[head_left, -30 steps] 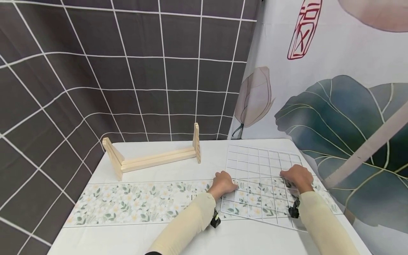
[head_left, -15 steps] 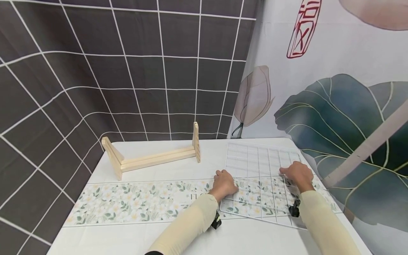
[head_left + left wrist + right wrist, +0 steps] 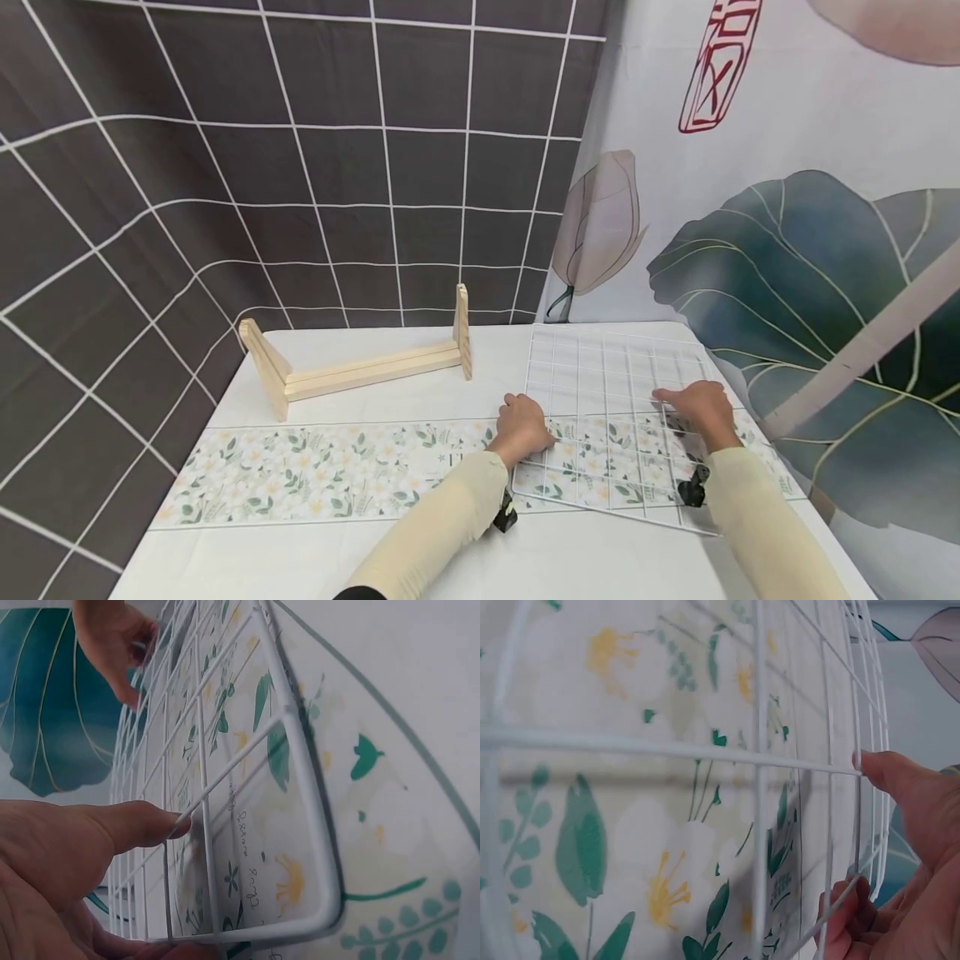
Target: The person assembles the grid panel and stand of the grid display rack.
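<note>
A white wire grid panel [image 3: 607, 392] lies over the right part of the table, a little above the cloth at its near edge. My left hand [image 3: 521, 427] grips its left edge, thumb on top of the wires and fingers at the outer rim, as the left wrist view shows on the hand [image 3: 67, 855]. At the opposite edge my right hand [image 3: 701, 408] holds the panel. In the right wrist view that hand [image 3: 922, 825] has its thumb on a wire and its fingers curled beneath the rim [image 3: 840, 904].
A pale wooden stand [image 3: 375, 371] with two upright ends and a crossbar rests at the back left of the table [image 3: 247, 558]. A floral strip [image 3: 300, 475] runs across the tabletop. A dark checked curtain [image 3: 337, 167] hangs behind, and a printed white one [image 3: 787, 125] at the right.
The grid panel has shifted slightly left and its far edge has risen a little in view. Both hands keep their hold. The wooden stand stays where it was.
</note>
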`<control>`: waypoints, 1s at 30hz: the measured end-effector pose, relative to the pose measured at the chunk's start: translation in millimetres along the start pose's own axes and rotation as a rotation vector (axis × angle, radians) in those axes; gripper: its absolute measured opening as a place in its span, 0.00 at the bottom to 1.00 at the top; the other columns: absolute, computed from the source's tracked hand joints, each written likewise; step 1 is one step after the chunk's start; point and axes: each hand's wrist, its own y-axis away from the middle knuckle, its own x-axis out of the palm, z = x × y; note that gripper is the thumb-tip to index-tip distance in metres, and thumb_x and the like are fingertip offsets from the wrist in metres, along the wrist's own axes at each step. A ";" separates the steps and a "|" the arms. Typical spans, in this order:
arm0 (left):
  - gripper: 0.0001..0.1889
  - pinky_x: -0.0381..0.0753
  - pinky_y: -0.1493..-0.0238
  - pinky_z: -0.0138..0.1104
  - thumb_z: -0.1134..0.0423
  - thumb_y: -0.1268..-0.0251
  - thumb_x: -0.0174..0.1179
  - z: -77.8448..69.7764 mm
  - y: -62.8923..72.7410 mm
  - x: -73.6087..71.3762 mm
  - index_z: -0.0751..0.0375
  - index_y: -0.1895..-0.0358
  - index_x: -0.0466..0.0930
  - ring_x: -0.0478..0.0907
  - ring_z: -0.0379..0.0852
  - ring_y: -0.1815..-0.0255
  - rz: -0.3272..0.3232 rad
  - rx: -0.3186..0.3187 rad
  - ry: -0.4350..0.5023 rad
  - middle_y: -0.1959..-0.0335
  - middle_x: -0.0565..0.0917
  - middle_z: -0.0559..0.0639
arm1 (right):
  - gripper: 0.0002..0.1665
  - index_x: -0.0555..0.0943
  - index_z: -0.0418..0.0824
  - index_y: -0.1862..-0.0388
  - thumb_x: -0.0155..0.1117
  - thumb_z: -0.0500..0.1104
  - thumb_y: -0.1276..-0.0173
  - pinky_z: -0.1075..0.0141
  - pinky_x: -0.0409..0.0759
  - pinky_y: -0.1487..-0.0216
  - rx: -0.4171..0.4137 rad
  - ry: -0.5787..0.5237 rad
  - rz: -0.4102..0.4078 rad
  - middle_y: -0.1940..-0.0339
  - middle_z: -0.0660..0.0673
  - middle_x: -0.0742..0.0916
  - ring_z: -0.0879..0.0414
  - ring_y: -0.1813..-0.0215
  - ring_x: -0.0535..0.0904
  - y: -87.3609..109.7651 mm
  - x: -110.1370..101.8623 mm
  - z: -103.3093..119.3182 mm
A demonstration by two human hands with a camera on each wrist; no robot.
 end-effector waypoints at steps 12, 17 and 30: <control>0.35 0.82 0.61 0.44 0.52 0.53 0.80 -0.1 -1.3 0.5 0.75 0.51 0.75 0.76 0.57 0.64 -0.014 0.023 -0.036 0.58 0.71 0.62 | 0.60 0.63 0.14 0.34 0.67 0.65 0.40 0.38 0.73 0.39 0.111 0.042 -0.024 0.39 0.16 0.63 0.27 0.38 0.60 -3.0 -6.4 6.6; 0.35 0.82 0.63 0.44 0.52 0.53 0.79 -0.1 -0.9 -0.5 0.75 0.50 0.74 0.76 0.57 0.64 -0.020 0.020 -0.018 0.57 0.71 0.63 | 0.62 0.61 0.16 0.32 0.67 0.67 0.40 0.32 0.65 0.33 0.108 0.054 -0.016 0.37 0.15 0.61 0.22 0.33 0.57 -7.3 -8.4 5.2; 0.34 0.83 0.58 0.49 0.53 0.52 0.79 7.2 -1.4 -7.8 0.74 0.51 0.72 0.76 0.59 0.62 -0.048 0.014 0.027 0.56 0.71 0.63 | 0.31 0.70 0.22 0.45 0.60 0.49 0.31 0.44 0.79 0.54 0.055 -0.019 -0.075 0.53 0.26 0.78 0.37 0.55 0.76 -10.1 -12.3 -5.8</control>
